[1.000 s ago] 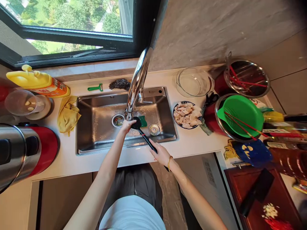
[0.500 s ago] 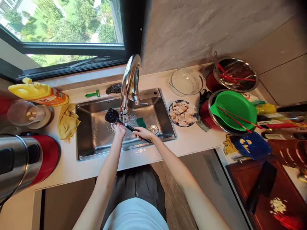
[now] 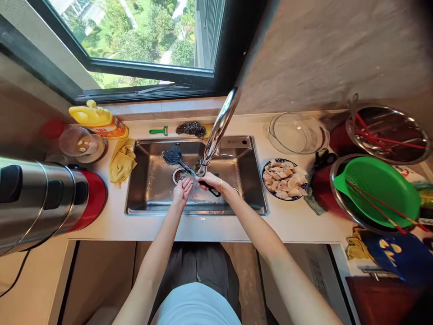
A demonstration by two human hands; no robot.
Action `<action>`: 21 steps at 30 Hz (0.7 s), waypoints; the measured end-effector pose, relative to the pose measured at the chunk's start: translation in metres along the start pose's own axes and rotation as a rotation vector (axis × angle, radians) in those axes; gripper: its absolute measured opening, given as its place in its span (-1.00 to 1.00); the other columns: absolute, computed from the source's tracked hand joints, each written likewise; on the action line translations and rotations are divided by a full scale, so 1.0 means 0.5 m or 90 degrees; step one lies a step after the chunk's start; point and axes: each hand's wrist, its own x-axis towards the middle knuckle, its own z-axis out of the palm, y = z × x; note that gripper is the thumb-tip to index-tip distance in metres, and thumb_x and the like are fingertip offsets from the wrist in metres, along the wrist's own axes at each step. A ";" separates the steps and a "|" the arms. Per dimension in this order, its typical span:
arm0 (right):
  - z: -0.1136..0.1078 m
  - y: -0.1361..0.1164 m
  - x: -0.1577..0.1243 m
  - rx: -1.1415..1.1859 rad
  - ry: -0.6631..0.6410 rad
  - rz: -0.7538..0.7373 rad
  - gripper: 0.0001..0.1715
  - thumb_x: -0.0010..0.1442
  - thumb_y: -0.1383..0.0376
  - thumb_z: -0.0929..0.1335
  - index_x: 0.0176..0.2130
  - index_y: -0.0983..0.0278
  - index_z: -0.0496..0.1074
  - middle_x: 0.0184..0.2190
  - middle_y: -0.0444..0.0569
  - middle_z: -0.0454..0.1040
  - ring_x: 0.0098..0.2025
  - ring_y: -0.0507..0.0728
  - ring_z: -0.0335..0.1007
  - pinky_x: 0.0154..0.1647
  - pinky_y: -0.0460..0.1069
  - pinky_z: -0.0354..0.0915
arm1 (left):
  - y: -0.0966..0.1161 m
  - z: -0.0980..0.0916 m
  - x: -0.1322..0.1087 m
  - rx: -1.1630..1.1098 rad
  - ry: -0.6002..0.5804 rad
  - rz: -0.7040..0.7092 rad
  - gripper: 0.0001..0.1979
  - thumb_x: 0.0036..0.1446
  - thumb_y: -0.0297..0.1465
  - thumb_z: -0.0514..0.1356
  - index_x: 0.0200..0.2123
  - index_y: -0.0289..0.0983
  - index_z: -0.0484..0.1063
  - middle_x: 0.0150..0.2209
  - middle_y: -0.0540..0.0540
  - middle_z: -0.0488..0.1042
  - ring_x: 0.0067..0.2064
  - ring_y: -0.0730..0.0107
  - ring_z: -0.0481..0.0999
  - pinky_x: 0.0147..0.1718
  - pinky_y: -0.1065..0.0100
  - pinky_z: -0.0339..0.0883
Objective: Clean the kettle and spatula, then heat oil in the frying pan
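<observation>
Over the steel sink (image 3: 152, 198) my right hand (image 3: 209, 181) is closed round the handle of a black slotted spatula (image 3: 173, 156), whose head points to the back left of the basin. My left hand (image 3: 182, 190) sits just under the chrome tap (image 3: 216, 133), fingers together against the spatula's shaft near the spout. Water runs there. A gold bangle is on my right wrist.
A plate of sliced pale food (image 3: 284, 177) stands right of the sink, with a glass bowl (image 3: 294, 133) behind it. A green colander (image 3: 375, 192) in a steel bowl holds red chopsticks. Yellow cloth (image 3: 122, 161), yellow detergent bottle (image 3: 98, 121), scourer (image 3: 191, 129) and a steel-and-red appliance (image 3: 50, 198) lie left.
The spatula has swung from pointing at the drain to the back left of the sink, and my right hand has slid up its handle, closer to my left hand. The view shifted.
</observation>
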 end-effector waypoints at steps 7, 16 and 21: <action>-0.032 0.086 -0.156 -0.003 0.005 0.163 -0.70 0.20 0.19 0.32 -0.47 0.29 0.21 -0.68 -0.20 0.33 -0.77 -0.11 0.11 -0.79 -0.20 0.02 | -0.023 0.023 -0.015 0.085 -0.015 0.054 -0.81 0.01 -0.51 0.32 -0.25 -0.40 0.50 -0.30 -0.22 0.59 -0.19 0.26 0.60 -0.05 0.18 0.45; -0.002 0.122 -0.240 0.126 -0.077 0.162 -0.74 0.23 0.20 0.23 -0.33 0.36 0.32 -0.59 -0.18 0.29 -0.72 -0.12 0.03 -0.74 -0.20 -0.02 | 0.010 0.072 0.013 0.114 0.007 0.096 -0.79 0.13 -0.57 0.16 -0.14 -0.30 0.42 -0.17 -0.19 0.52 -0.05 0.37 0.52 -0.06 0.37 0.39; 0.016 0.134 -0.254 -0.425 0.211 0.171 -0.72 0.24 0.38 0.23 -0.07 0.35 0.38 -0.26 0.12 0.47 -0.39 0.08 0.42 -0.36 -0.04 0.30 | -0.044 0.137 0.017 0.144 -0.077 0.044 -0.91 0.14 -0.56 0.15 -0.39 -0.29 0.35 -0.40 -0.08 0.46 -0.26 0.43 0.53 -0.14 0.34 0.37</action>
